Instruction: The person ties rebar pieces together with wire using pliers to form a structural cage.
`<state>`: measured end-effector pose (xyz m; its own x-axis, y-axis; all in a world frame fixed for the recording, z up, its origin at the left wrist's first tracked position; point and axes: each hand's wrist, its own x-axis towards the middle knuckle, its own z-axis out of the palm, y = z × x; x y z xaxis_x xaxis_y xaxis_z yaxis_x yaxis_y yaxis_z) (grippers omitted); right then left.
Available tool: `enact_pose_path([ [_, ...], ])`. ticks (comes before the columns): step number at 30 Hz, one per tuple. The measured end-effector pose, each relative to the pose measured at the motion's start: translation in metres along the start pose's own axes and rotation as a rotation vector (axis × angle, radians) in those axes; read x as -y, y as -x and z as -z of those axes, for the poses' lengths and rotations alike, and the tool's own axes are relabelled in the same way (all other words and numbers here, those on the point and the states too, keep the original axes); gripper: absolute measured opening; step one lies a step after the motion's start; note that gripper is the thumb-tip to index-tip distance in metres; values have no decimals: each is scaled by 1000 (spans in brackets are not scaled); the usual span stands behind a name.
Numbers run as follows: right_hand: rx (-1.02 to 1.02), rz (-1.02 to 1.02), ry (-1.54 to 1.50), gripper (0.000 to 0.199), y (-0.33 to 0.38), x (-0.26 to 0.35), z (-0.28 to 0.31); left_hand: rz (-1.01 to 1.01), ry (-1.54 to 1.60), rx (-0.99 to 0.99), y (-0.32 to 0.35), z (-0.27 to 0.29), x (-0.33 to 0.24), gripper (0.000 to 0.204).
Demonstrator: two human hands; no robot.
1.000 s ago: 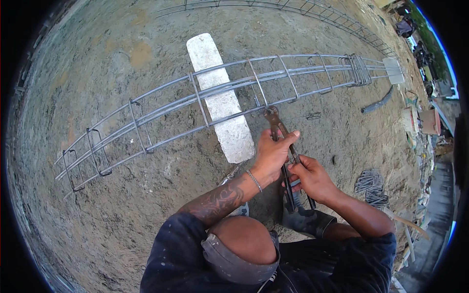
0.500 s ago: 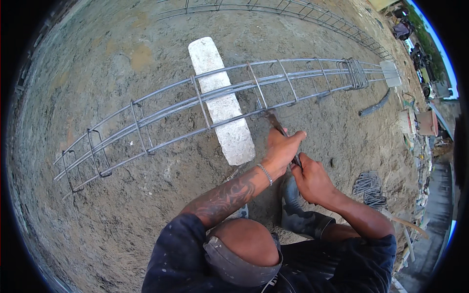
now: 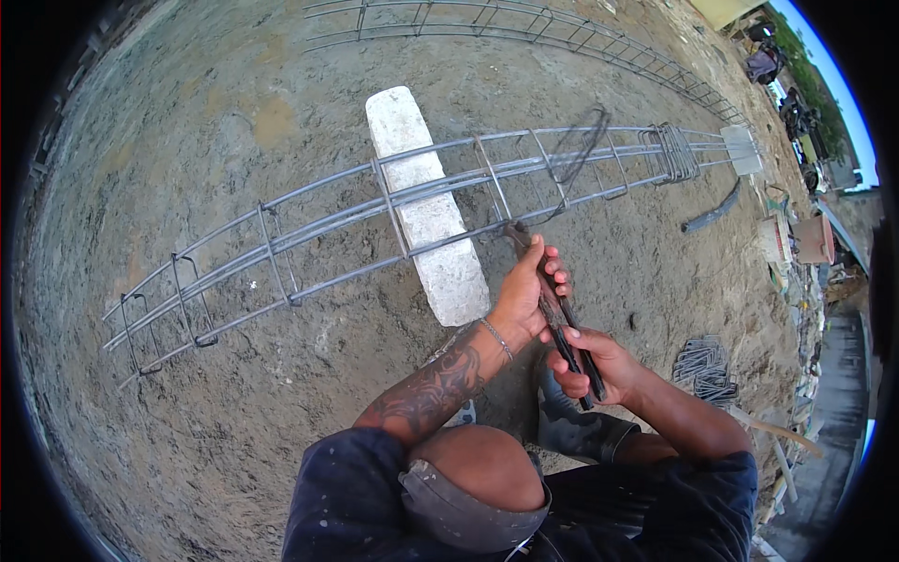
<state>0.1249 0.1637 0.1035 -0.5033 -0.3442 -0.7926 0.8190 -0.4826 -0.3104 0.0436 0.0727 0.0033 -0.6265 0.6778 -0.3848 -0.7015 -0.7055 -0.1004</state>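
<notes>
A pair of long-handled pincers [image 3: 562, 352] has its jaws at the near bar of a steel rebar cage [image 3: 351, 267], close to a stirrup. My left hand [image 3: 524, 292] is closed around the upper part of the pincers, just behind the jaws. Lower down, my right hand [image 3: 601, 363] grips the handles, which stand slightly apart. Thin dark wire [image 3: 579, 155], blurred, loops up over the cage beyond the jaws. What the jaws bite on is too small to tell.
A white block [image 3: 445, 267] lies under the cage. Bunched stirrups [image 3: 676, 153] sit toward its right end, by a pale flat plate [image 3: 741, 150]. Another cage [image 3: 552, 36] lies farther off. A stirrup pile [image 3: 704, 370] and dark tube [image 3: 712, 212] are at right; my boot [image 3: 581, 426] is below my hands.
Both hands and the pincers have turned, so the handles now show spread below my left hand. My right hand has shifted lower. Blurred wire now shows above the cage.
</notes>
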Motion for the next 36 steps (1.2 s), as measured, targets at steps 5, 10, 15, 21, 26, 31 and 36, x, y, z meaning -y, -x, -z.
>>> enact_pose_path([
  [5, -245, -99, 379, 25, 4, 20, -24, -159, -208, -38, 10, -9, 0, 34],
  [10, -484, 31, 1497, 26, 10, 46, -18, -163, -1257, 178, 69, 6, -4, 34],
  [15, -698, 269, 2181, 28, 21, 74, 6, 25, -1396, 430, 151, -94, -97, 35],
  [21, -641, 418, 2478, 24, 3, 82, 22, -1225, -2460, 125, -5, -48, -167, 54],
  [26, -639, 667, 2541, 21, -7, 92, 75, -1037, -2798, 135, -43, -20, -151, 66],
  [31, -636, 785, 2473, 20, -16, 92, 99, -1101, -2801, 172, -47, -21, -148, 68],
  [36, -657, 805, 2462, 18, -15, 86, 102, -1064, -2820, 155, -48, -22, -143, 73],
])
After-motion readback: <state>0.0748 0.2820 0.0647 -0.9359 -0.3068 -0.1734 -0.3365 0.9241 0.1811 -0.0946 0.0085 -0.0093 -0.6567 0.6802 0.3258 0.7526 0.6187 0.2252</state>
